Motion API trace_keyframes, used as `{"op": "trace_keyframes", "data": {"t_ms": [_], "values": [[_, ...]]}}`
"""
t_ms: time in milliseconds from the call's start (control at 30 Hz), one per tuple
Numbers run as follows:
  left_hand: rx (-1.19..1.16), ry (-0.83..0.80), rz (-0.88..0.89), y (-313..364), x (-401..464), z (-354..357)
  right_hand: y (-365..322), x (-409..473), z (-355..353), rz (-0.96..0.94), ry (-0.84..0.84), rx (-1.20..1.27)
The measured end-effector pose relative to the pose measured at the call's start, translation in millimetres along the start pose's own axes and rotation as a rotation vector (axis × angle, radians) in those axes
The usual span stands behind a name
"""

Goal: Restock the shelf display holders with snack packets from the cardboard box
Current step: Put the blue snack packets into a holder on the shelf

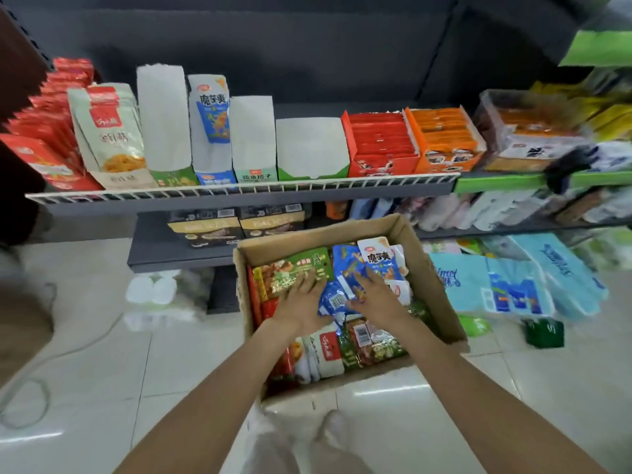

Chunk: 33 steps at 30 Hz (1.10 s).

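A cardboard box point(432, 278) stands on the floor in front of the shelf, full of mixed snack packets. Both my hands reach into it. My left hand point(301, 299) lies flat with spread fingers on green packets point(290, 271). My right hand point(374, 295) rests with straight fingers on blue packets point(337, 299). On the shelf above stand several white display holders: a tall one point(162, 114) looks empty, one point(208, 128) holds a blue and white packet, and two lower ones point(253, 131) point(309, 145) show no packets.
A white wire rail point(239, 190) fronts the shelf. Red point(379, 142) and orange point(444, 135) boxes fill its right part, red and cream bags point(106, 131) its left. Blue tissue packs point(513, 282) lie right of the box. A white cable point(41, 378) runs over the tiled floor.
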<state>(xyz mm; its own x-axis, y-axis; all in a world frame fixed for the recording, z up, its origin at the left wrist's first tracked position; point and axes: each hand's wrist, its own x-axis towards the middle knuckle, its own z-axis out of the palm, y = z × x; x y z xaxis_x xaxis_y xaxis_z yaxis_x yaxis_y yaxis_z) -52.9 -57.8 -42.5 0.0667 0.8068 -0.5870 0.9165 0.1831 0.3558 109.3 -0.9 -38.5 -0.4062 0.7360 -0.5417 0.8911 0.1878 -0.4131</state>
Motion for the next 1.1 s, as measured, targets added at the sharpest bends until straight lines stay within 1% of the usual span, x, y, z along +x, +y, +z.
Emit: {"op": "trace_keyframes", "data": {"t_ms": [67,133,200,267,333,400,500,567,633,667,733,800,833,900,933,1000,1033,1100], "values": [[-0.001,0.066,-0.021,6.4,-1.3,3.4,1.3,1.2,0.8,0.030,0.062,-0.115],[0.042,0.177,-0.025,12.7,0.6,1.6,5.7,1.5,-2.3,0.112,0.119,-0.182],[0.081,0.247,0.006,18.7,4.1,-0.7,11.8,1.1,-8.6,0.149,0.089,-0.163],[0.115,0.273,0.045,24.2,9.5,0.2,19.9,1.8,-15.9,0.121,0.057,-0.093],[0.119,0.298,0.057,28.7,14.3,2.2,25.2,-0.6,-24.3,0.087,0.085,0.019],[0.137,0.357,0.069,33.7,17.4,2.4,29.5,-5.0,-31.8,0.047,0.122,0.098],[0.254,0.422,0.088,41.2,20.8,-6.3,32.7,-11.6,-37.9,-0.028,0.153,0.121],[0.309,0.439,0.079,43.3,20.1,-17.4,31.5,-15.7,-40.5,-0.068,0.212,0.129],[0.347,0.475,0.081,44.6,14.0,-33.7,26.4,-19.8,-46.0,-0.082,0.332,0.119],[0.313,0.507,0.089,44.8,9.7,-43.0,23.9,-21.1,-49.6,-0.069,0.405,0.111],[0.071,0.632,0.113,45.8,-3.3,-64.7,18.3,-24.1,-60.0,-0.060,0.514,0.155],[-0.196,0.816,0.218,46.1,-19.7,-81.5,11.1,-28.9,-72.7,-0.114,0.538,0.269],[-0.271,0.879,0.295,46.5,-29.8,-86.8,5.3,-31.1,-78.8,-0.135,0.517,0.331],[-0.305,0.892,0.433,46.0,-47.2,-88.8,-6.5,-29.6,-87.8,-0.087,0.440,0.554],[-0.330,0.873,0.465,44.6,-52.9,-86.3,-13.6,-28.6,-91.6,-0.034,0.394,0.694],[-0.379,0.841,0.460,40.6,-61.2,-82.8,-25.0,-26.2,-97.4,0.068,0.306,0.885],[-0.388,0.826,0.447,37.6,-63.6,-82.4,-31.6,-28.1,-100.2,0.079,0.254,0.934],[-0.428,0.806,0.428,34.3,-68.9,-83.5,-44.3,-30.8,-102.3,0.037,0.175,1.038]]}}
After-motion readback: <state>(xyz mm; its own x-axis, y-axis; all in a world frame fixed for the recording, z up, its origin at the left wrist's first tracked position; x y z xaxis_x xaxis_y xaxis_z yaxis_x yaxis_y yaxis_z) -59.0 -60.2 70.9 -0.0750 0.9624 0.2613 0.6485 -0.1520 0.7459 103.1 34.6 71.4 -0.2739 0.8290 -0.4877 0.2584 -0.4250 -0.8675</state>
